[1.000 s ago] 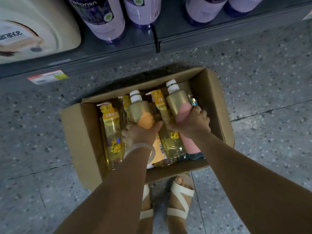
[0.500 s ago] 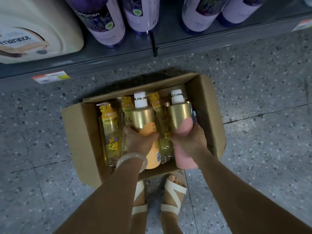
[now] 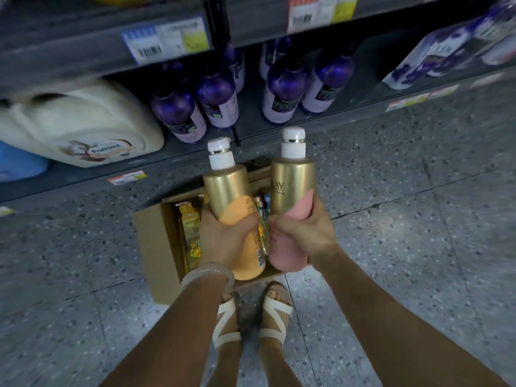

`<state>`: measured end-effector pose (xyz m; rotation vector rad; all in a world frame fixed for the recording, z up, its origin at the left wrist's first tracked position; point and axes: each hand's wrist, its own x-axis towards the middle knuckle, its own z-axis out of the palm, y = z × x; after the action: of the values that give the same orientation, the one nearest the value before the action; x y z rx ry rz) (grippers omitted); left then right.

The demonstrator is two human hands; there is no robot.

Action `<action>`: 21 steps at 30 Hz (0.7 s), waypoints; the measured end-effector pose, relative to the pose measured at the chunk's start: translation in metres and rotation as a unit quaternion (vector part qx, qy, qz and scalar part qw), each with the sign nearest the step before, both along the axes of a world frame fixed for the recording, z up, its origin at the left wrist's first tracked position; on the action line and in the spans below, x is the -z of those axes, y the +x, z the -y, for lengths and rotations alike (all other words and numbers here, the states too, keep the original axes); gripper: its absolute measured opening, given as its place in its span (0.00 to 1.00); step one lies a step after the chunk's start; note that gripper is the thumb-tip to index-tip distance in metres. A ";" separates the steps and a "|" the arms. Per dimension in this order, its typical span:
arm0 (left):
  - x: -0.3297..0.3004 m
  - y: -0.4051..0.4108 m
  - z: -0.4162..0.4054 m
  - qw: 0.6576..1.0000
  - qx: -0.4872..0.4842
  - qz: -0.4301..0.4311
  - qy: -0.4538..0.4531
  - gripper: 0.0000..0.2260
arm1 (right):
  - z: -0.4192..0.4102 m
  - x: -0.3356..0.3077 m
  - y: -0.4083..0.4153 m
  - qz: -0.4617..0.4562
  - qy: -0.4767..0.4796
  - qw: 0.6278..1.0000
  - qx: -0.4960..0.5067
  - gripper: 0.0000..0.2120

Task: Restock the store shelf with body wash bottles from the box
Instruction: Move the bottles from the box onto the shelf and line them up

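Note:
My left hand grips a gold-and-orange body wash bottle with a white pump cap. My right hand grips a gold-and-pink body wash bottle. Both bottles are held upright, side by side, well above the open cardboard box on the floor. Inside the box, yellow bottles still lie, partly hidden behind my hands. The grey store shelf stands just beyond the box.
Purple bottles fill the bottom shelf, with a large cream container at the left and purple packs at the right. Price tags line the shelf edge above. My sandalled feet stand right behind the box on speckled tile.
Both hands have lifted their bottles up out of the box. The view has tilted up, showing more of the shelf.

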<state>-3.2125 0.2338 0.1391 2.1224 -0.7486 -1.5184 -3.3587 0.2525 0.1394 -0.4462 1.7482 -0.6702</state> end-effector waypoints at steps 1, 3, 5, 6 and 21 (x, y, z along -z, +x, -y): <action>-0.018 -0.002 0.004 1.000 0.001 0.002 -0.014 0.29 | 0.003 -0.019 -0.002 -0.006 -0.014 1.000 0.002 0.32; -0.059 -0.006 0.010 0.999 0.006 0.005 -0.047 0.29 | 0.008 -0.058 -0.008 -0.028 -0.053 0.998 -0.007 0.28; -0.109 -0.010 0.016 0.996 0.013 0.001 -0.083 0.29 | 0.011 -0.110 -0.014 -0.039 -0.086 0.995 -0.013 0.27; -0.131 -0.011 0.019 0.995 0.015 -0.007 -0.101 0.28 | 0.014 -0.135 -0.016 -0.029 -0.108 0.994 -0.009 0.27; -0.454 -0.010 0.052 0.928 0.059 -0.067 -0.362 0.28 | 0.033 -0.457 -0.024 -0.099 -0.354 0.930 0.000 0.28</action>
<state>-3.2221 0.1817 0.5932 1.4272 -1.1802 -1.1650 -3.3823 0.2193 0.5960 -1.0354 1.6486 -1.2969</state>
